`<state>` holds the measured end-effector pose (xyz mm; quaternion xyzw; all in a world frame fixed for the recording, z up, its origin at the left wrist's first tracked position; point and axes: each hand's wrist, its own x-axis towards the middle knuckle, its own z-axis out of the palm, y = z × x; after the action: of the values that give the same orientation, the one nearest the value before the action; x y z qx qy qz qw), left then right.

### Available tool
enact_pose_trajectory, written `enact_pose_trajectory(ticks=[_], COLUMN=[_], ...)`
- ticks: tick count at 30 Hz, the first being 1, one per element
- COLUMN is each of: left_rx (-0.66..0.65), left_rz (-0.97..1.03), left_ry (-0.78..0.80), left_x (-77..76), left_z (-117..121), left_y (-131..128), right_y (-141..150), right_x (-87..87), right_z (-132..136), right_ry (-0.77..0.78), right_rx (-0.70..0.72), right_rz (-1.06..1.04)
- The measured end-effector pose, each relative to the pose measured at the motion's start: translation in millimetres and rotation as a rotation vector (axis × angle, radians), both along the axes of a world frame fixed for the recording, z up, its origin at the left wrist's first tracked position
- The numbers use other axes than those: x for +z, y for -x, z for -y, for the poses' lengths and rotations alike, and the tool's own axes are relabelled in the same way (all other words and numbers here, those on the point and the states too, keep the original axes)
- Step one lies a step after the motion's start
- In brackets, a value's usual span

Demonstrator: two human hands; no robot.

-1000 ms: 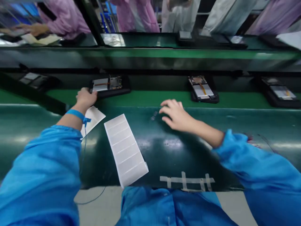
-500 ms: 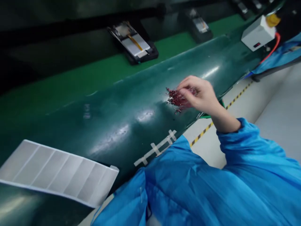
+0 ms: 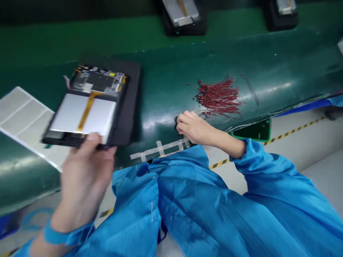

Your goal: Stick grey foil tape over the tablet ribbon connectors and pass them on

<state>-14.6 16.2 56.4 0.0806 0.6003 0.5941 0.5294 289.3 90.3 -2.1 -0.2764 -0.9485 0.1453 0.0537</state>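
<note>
My left hand (image 3: 87,171) grips the lower edge of an opened tablet (image 3: 83,110), thumb on top, and holds it tilted above the bench. A silver battery with an orange flat cable and a circuit board show inside it. A black pad (image 3: 128,107) shows behind the tablet's right side. My right hand (image 3: 193,126) is low over the bench with its fingers curled together; what is in them, if anything, is hidden. Beyond it lies a pile of thin red wires (image 3: 221,96) with small dark ends. One loose dark wire (image 3: 250,89) lies right of the pile.
A white label sheet (image 3: 29,117) lies at the left, partly behind the tablet. More opened tablets (image 3: 184,16) sit on the green belt (image 3: 107,39) at the back. Strips of tape (image 3: 160,148) mark the bench's front edge. A green-rimmed tray (image 3: 252,132) is below the edge.
My left hand has come into view holding the tablet. My right hand has moved from the wire pile towards the bench's front edge. The whole view has shifted.
</note>
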Motion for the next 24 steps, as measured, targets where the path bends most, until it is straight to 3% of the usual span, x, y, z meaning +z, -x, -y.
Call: enact_pose_trajectory(ticks=[3, 5, 7, 9, 13, 16, 19, 24], left_rx=[-0.075, -0.292, -0.579, -0.753, -0.687, -0.661, -0.613, -0.595], left_rz=[0.173, 0.252, 0.168, -0.211, -1.266, -1.535, -1.443, -0.780], left_ry=[0.104, 0.199, 0.196, 0.024, -0.518, -0.728, -0.725, -0.416], left_x=[-5.1, -8.7, -10.1, -9.9, -11.6, -14.6, -14.8, -15.1], left_z=[32.9, 49.9, 63.7, 72.6, 71.9, 63.7, 60.0, 64.6], left_y=[-26.0, -28.4, -23.6, -19.9, -24.7, -27.8, -28.6, -32.9], right_y=[4.1, 11.6, 23.9, 39.0, 64.0, 72.0, 74.2, 75.7], right_x=[0.1, 4.8, 12.3, 21.6, 38.2, 43.7, 43.7, 38.6], right_z=[-4.0, -2.1, 4.9, 15.2, 32.7, 36.4, 38.1, 41.9], right_ry=[0.032, 0.118, 0.239, 0.359, 0.505, 0.520, 0.485, 0.406], right_rx=[0.019, 0.000, 0.001, 0.043, 0.088, 0.103, 0.126, 0.069], right_rz=[-0.080, -0.183, -0.278, -0.342, -0.382, -0.414, -0.467, -0.629])
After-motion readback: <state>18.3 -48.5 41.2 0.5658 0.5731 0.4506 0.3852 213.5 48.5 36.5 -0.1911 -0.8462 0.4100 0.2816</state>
